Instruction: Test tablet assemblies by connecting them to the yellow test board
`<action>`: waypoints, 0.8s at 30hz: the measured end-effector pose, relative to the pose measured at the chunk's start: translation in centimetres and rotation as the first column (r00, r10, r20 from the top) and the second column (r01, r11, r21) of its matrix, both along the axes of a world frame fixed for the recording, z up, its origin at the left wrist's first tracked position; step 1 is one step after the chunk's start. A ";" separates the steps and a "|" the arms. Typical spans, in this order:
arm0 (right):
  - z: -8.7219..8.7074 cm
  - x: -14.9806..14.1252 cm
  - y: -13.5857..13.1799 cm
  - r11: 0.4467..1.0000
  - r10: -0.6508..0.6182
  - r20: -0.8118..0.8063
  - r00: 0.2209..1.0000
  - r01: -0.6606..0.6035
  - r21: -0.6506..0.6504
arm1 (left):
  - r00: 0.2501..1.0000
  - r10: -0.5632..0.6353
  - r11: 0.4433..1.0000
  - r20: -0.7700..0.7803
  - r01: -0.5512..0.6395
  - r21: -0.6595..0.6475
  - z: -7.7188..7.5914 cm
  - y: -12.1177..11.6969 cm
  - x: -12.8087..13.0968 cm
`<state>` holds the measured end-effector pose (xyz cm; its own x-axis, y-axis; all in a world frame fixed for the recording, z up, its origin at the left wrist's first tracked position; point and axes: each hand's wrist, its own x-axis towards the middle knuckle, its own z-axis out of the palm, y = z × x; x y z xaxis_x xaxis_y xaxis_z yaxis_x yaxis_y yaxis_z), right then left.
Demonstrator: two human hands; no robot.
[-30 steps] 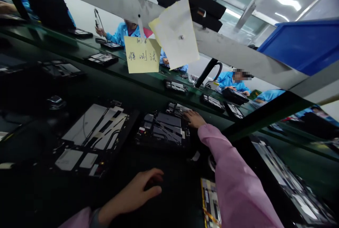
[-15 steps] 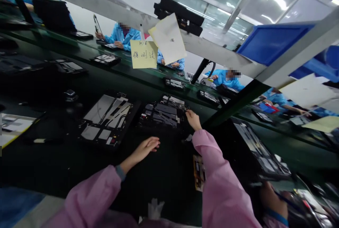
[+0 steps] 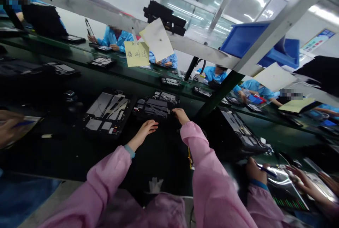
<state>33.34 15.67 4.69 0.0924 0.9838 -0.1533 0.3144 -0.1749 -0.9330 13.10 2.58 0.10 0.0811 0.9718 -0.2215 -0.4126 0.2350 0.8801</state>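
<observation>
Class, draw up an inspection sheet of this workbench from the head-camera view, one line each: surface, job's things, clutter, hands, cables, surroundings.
surface: dark green conveyor belt
job's things: opened electronic unit, internals exposed; second opened unit to its left
clutter: crumpled white tissue; circuit board, partly behind the right sleeve
hands: left hand open, beside the unit, holding nothing visible; right hand at the unit's edge, contact unclear
cables: black cable by the upright post
surroundings: co-worker in a blue smock; handwritten yellow note; blue plastic bin
</observation>
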 end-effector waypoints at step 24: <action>2.5 2.6 -10.3 0.998 -0.066 -0.528 0.846 0.048 -0.047 | 0.993 -0.099 0.994 -0.066 0.096 -0.047 0.3 -10.2 -9.0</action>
<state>35.93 5.34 7.18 0.0438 0.9733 -0.2254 -0.2371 -0.2091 -0.9487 4.11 -7.66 0.38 0.1581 0.9493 -0.2717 -0.3252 0.3099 0.8934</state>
